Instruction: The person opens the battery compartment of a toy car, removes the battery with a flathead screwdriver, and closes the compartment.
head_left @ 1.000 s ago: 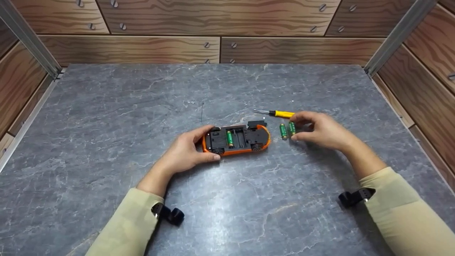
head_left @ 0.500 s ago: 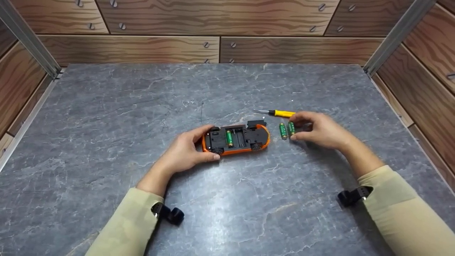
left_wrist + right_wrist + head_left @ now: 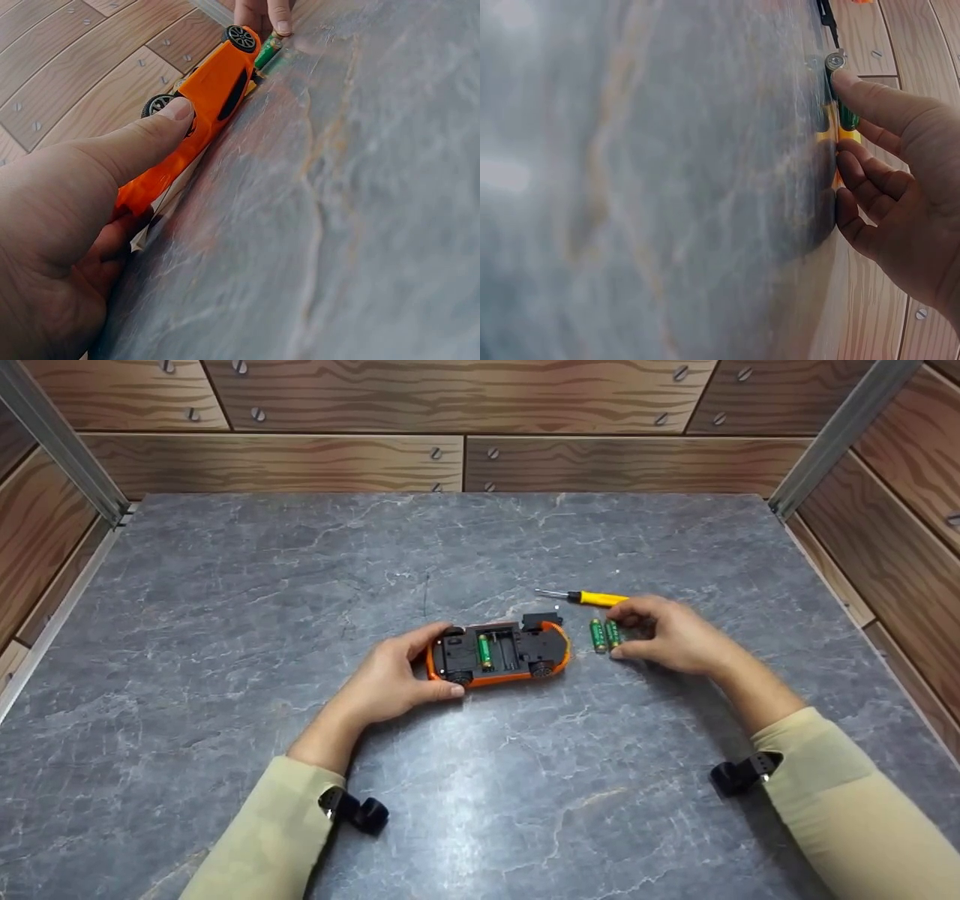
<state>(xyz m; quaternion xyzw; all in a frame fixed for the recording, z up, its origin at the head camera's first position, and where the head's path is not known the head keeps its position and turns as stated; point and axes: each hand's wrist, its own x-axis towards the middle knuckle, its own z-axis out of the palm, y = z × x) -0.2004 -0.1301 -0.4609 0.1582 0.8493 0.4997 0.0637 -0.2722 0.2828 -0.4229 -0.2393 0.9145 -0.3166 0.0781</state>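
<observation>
An orange toy car lies upside down on the table, its black underside and battery compartment facing up. My left hand grips its left end, thumb along the near side, as the left wrist view also shows on the orange body. One green battery sits in the left part of the compartment. To the right of the car, two more green batteries lie side by side. My right hand pinches the right one by its ends between thumb and fingers; the other battery is just left of it.
A yellow screwdriver lies behind the batteries, its handle end hidden by the right hand. A small black cover rests behind the car's right end, with a tiny light piece near it. Wood-patterned panels border the table.
My right hand has shifted slightly left, bringing the right battery closer to the one beside it. My left hand and the toy car have stayed in place.
</observation>
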